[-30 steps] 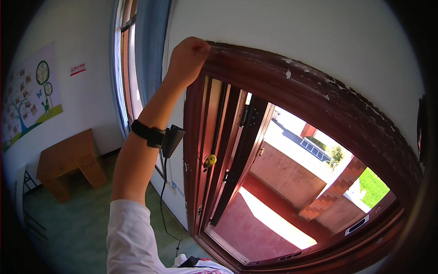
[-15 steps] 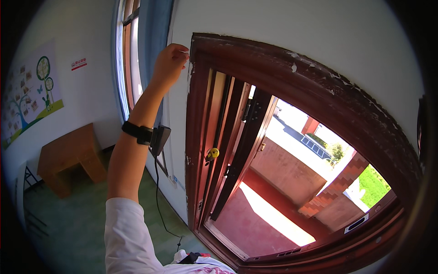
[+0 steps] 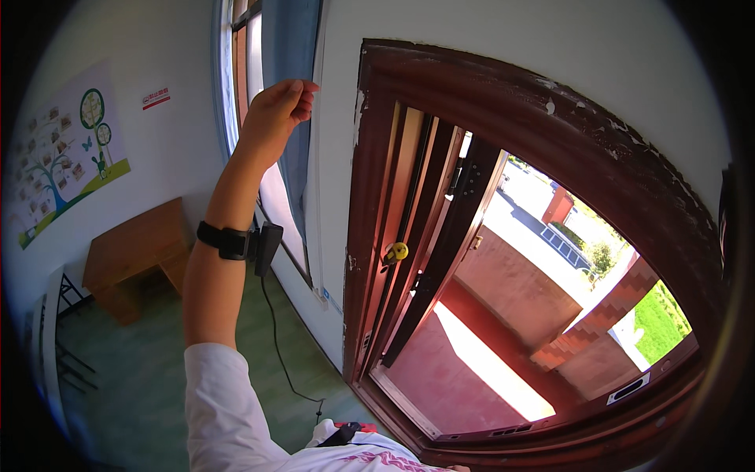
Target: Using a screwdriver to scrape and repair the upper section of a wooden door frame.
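In the head view, we see the person's left hand (image 3: 275, 114) raised high. Its fingers are curled and drawn together, with thumb and fingertips close; we cannot tell whether anything thin is pinched between them. Just to the right of the hand, apart from it across a strip of white wall (image 3: 338, 102), is the upper corner of a dark red door frame (image 3: 472, 86), its paint chipped along the edges.

Behind the hand hangs a blue curtain (image 3: 291, 39), with a window (image 3: 254, 47) to its left. Below the hand, we see a black strap (image 3: 224, 240) around the forearm, bearing a small black box (image 3: 269, 248); a thin cable (image 3: 277, 354) hangs down from the box. The arm runs down to a white sleeve (image 3: 224, 401).

Below and right of the hand, a small round yellow-and-black object (image 3: 395, 252) sits against the side of the frame. Farther right, past the open door (image 3: 447, 252), we see a low reddish wall (image 3: 519, 283) in sunlight and green grass (image 3: 661, 315).

Left of the hand are a red-and-white sign (image 3: 156, 98) and a tree poster (image 3: 55, 169); lower left, a brown desk (image 3: 134, 240) stands on a green floor (image 3: 149, 377).
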A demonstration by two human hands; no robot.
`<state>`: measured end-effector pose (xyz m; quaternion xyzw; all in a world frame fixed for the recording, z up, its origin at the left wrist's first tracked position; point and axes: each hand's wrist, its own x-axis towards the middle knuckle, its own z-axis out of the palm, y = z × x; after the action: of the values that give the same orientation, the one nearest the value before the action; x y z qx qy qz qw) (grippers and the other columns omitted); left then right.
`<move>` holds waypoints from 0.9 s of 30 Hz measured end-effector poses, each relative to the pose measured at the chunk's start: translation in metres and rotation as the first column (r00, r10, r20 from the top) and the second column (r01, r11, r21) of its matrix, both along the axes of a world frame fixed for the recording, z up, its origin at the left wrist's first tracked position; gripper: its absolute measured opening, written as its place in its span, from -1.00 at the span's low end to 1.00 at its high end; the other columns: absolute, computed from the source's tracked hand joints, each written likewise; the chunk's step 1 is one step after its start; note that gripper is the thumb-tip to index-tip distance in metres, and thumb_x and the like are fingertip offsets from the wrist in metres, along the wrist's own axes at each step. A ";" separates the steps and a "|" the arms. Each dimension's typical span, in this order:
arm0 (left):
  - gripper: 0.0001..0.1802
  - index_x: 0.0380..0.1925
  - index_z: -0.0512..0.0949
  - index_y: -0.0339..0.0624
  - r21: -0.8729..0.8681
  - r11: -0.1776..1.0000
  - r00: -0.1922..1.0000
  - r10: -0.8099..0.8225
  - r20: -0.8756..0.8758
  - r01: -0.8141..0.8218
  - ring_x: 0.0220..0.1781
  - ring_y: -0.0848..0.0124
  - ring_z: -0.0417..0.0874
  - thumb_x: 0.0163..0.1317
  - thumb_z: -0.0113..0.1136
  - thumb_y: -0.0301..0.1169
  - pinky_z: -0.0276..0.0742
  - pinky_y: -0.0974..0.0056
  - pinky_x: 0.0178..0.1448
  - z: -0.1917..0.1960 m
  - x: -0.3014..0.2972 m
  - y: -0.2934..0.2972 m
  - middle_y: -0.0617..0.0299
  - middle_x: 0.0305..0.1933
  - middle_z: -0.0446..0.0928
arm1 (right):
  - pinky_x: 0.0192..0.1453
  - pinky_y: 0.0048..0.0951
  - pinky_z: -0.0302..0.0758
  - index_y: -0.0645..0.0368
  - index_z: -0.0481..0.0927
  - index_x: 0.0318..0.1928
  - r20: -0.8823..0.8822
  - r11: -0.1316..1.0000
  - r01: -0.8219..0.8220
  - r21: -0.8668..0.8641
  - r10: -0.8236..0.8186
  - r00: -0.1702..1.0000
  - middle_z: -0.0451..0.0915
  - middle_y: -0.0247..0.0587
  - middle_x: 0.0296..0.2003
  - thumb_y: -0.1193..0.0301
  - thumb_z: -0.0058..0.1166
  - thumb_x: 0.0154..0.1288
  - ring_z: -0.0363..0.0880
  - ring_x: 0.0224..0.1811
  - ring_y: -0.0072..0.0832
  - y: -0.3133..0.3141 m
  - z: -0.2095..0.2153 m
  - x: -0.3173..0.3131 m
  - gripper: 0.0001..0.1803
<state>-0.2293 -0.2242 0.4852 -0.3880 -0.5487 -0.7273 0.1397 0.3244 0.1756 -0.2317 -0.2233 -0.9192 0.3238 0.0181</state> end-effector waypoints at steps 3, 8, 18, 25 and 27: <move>-0.68 -0.08 0.65 -0.25 -0.003 1.000 1.000 0.003 0.013 -0.003 -0.22 0.49 0.53 0.47 0.10 -0.23 0.53 0.35 -0.02 -0.001 0.013 -0.006 0.26 -0.29 0.56 | -0.41 -0.35 0.46 0.21 0.65 -0.36 -0.006 0.999 -0.017 0.032 0.017 1.000 0.61 -0.16 -0.50 0.29 0.02 0.33 0.56 -0.49 -0.33 0.001 -0.002 0.004 -0.74; -0.78 -0.21 0.56 -0.16 -0.270 0.741 0.775 0.504 -0.383 -0.615 -0.35 0.53 0.54 0.39 0.19 -0.23 0.49 0.42 -0.19 0.001 0.028 -0.007 0.31 -0.36 0.55 | -0.43 -0.35 0.46 0.20 0.66 -0.39 -0.026 0.996 -0.041 0.076 0.043 0.999 0.61 -0.17 -0.53 0.29 0.02 0.32 0.55 -0.51 -0.33 0.004 -0.006 0.014 -0.72; -0.78 -0.11 0.63 -0.16 -0.135 0.860 0.764 0.354 -0.540 -0.493 -0.08 0.42 0.69 0.32 0.22 -0.33 0.58 0.31 -0.03 0.048 0.012 0.077 0.22 -0.20 0.68 | -0.47 -0.36 0.44 0.18 0.68 -0.45 -0.108 0.978 -0.100 0.182 0.121 0.987 0.60 -0.19 -0.58 0.29 0.01 0.31 0.54 -0.56 -0.35 0.006 -0.021 0.036 -0.70; -0.81 -0.16 0.64 -0.19 -0.081 0.874 0.763 0.369 -0.531 -0.479 -0.14 0.36 0.69 0.27 0.27 -0.37 0.58 0.29 -0.02 0.057 0.013 0.119 0.18 -0.19 0.66 | -0.50 -0.35 0.43 0.17 0.68 -0.48 -0.139 0.972 -0.085 0.221 0.118 0.983 0.60 -0.21 -0.61 0.29 0.01 0.31 0.53 -0.58 -0.35 0.000 -0.034 0.055 -0.69; -0.83 -0.18 0.63 -0.21 -0.044 0.874 0.736 0.379 -0.561 -0.483 -0.14 0.29 0.69 0.25 0.28 -0.41 0.60 0.24 -0.01 0.057 0.009 0.120 0.15 -0.18 0.63 | -0.50 -0.35 0.43 0.17 0.67 -0.49 -0.104 0.979 -0.066 0.191 0.087 0.991 0.59 -0.21 -0.61 0.29 0.01 0.31 0.53 -0.58 -0.36 -0.006 -0.031 0.055 -0.69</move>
<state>-0.2199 -0.1042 0.5418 -0.4483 -0.6278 -0.4819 0.4154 0.3792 0.1699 -0.2626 -0.1664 -0.9511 0.2483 0.0780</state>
